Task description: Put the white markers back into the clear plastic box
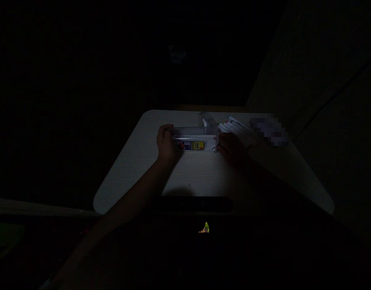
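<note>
A clear plastic case (193,137) with a coloured label on its front lies across a small white table (203,177) in a very dark room. My left hand (165,145) is curled round the case's left end. At the right end, my right hand (232,149) grips the case near its corner. The lid stands raised at the back right of the case. A row of white markers (235,128) with coloured caps lies on the table just behind my right hand.
A blurred pale patch (268,131) sits at the table's far right. A dark slot (194,203) runs along the table's near edge. Everything around the table is too dark to make out.
</note>
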`<state>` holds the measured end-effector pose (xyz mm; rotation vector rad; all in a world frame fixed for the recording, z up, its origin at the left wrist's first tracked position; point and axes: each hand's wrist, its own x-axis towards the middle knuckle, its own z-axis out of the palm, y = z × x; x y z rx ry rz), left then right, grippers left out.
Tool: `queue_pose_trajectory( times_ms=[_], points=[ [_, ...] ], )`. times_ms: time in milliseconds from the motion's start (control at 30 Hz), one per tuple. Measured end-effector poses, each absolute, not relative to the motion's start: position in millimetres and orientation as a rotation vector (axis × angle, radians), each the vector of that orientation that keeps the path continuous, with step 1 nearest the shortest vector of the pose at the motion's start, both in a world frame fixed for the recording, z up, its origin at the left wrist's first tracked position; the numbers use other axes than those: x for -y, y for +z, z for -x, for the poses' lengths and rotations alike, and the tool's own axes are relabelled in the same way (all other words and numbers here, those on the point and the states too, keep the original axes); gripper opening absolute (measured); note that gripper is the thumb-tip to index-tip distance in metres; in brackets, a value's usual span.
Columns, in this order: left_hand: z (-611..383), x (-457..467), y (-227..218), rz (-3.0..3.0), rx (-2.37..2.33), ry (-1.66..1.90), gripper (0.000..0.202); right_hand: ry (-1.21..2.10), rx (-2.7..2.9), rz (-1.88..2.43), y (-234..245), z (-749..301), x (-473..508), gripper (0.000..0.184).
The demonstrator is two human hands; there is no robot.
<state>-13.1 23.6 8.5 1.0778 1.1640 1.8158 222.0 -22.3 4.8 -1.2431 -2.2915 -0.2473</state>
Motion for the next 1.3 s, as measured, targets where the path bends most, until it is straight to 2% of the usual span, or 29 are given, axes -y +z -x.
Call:
queue_pose_trajectory(
  times_ms=[400, 1033, 1300],
  points=[
    [11.9, -21.7, 9.2, -1.056, -1.129, 1.794, 0.016, -0.157, 2.413, 1.384, 21.7, -208.3, 31.6, 0.034],
    [13.7, -25.0, 2.7, -1.091, -1.173, 1.816, 0.014, -0.136, 2.319, 1.362, 9.5, -213.9, 26.0, 0.036],
    [15.0, -23.8, 8.9, -1.003, -1.242, 1.94, 0.014, -0.203, 2.168, 1.288, 1.2, -224.8, 22.4, 0.039]
  ],
)
